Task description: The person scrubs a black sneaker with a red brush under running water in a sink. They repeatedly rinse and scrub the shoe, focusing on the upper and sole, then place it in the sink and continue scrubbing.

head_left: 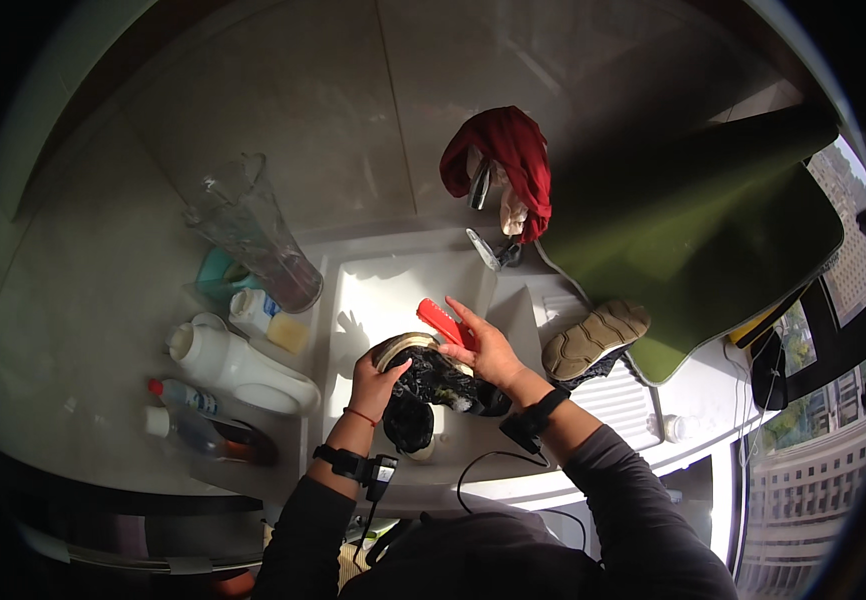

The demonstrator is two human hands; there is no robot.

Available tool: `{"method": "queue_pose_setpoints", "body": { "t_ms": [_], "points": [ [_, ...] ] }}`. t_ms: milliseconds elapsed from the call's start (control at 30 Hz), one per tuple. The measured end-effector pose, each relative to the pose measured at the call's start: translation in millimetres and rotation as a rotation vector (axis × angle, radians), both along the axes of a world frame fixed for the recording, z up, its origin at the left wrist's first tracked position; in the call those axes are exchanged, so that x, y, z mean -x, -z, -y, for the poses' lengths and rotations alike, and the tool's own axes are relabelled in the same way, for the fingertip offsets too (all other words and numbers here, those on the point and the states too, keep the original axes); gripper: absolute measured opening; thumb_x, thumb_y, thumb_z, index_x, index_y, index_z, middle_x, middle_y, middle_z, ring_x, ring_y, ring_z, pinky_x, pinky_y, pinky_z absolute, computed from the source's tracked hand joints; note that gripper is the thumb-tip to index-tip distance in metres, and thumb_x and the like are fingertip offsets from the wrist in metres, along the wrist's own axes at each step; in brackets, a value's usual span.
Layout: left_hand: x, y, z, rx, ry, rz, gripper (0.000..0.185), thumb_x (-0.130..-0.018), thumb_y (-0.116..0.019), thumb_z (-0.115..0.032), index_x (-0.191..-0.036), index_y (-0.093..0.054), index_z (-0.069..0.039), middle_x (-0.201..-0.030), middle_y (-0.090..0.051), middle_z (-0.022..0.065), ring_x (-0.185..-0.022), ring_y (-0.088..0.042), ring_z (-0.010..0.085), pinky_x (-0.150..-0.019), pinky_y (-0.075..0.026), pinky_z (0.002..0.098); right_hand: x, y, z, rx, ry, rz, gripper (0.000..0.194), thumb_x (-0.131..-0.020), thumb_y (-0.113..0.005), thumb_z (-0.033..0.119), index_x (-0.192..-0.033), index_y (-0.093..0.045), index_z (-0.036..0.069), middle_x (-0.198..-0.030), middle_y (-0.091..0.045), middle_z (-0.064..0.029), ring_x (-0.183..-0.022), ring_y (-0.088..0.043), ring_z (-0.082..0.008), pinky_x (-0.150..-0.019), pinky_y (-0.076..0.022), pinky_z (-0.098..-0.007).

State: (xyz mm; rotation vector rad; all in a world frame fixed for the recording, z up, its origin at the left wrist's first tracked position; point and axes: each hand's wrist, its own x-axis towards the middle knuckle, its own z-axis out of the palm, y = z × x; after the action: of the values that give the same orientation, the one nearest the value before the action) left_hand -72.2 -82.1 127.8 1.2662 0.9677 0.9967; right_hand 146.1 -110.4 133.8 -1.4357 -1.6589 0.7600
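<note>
My left hand (375, 386) grips the end of a wet black shoe (427, 379) with a pale sole, its thumb over the rim. The shoe is held above a white sink basin (373, 289), and a small patch of white foam shows on its dark upper. In my right hand (494, 352) is a red brush (442, 322), close over the shoe; its bristles are hidden. Just below, a second dark shoe (408, 426) with a pale edge is in the basin. Another shoe (596, 341) lies sole up on the ribbed washboard (613, 405) at the right.
A red cloth (504, 154) drapes over the tap (480, 187). Left of the basin stand a clear glass vase (260, 232), a yellow sponge (287, 333), a white jug (242, 367) and several bottles. A green mat (695, 247) covers the right side beside the window. Cables (470, 465) hang from my wristbands.
</note>
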Motion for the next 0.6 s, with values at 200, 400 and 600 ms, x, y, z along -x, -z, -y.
{"method": "queue_pose_setpoints", "body": {
  "t_ms": [200, 400, 600],
  "points": [
    [-5.9, 13.0, 2.7, -0.001, -0.06, 0.06, 0.035, -0.083, -0.066, 0.002, -0.117, -0.062, 0.001, -0.111, -0.066, 0.0055, -0.099, -0.061, 0.0132, -0.09, -0.049, 0.0271, 11.6, -13.4, 12.6, -0.003, 0.003, 0.222, 0.054, -0.092, -0.054, 0.051, -0.137, -0.05, 0.023, -0.101, -0.069, -0.0153, -0.088, -0.066, -0.0368, -0.08, -0.0523, -0.0438],
    [-9.2, 13.9, 6.6, 0.029, -0.105, 0.089, 0.03, -0.084, -0.065, 0.002, -0.114, -0.063, 0.001, -0.109, -0.067, 0.0051, -0.098, -0.062, 0.0127, -0.09, -0.048, 0.0266, 25.7, -20.4, 14.2, -0.007, 0.051, 0.256, 0.052, -0.091, -0.055, 0.048, -0.137, -0.051, 0.024, -0.095, -0.07, -0.0159, -0.087, -0.067, -0.0347, -0.078, -0.0522, -0.0422],
    [-9.7, 17.1, 6.9, 0.035, -0.087, 0.157, 0.03, -0.083, -0.065, 0.002, -0.113, -0.063, 0.002, -0.108, -0.067, 0.0064, -0.098, -0.063, 0.0134, -0.091, -0.049, 0.0272, 25.1, -13.9, 18.2, 0.004, 0.094, 0.091, 0.053, -0.09, -0.057, 0.045, -0.137, -0.051, 0.022, -0.104, -0.068, -0.0181, -0.092, -0.065, -0.0367, -0.082, -0.0513, -0.0431]
  ]
}}
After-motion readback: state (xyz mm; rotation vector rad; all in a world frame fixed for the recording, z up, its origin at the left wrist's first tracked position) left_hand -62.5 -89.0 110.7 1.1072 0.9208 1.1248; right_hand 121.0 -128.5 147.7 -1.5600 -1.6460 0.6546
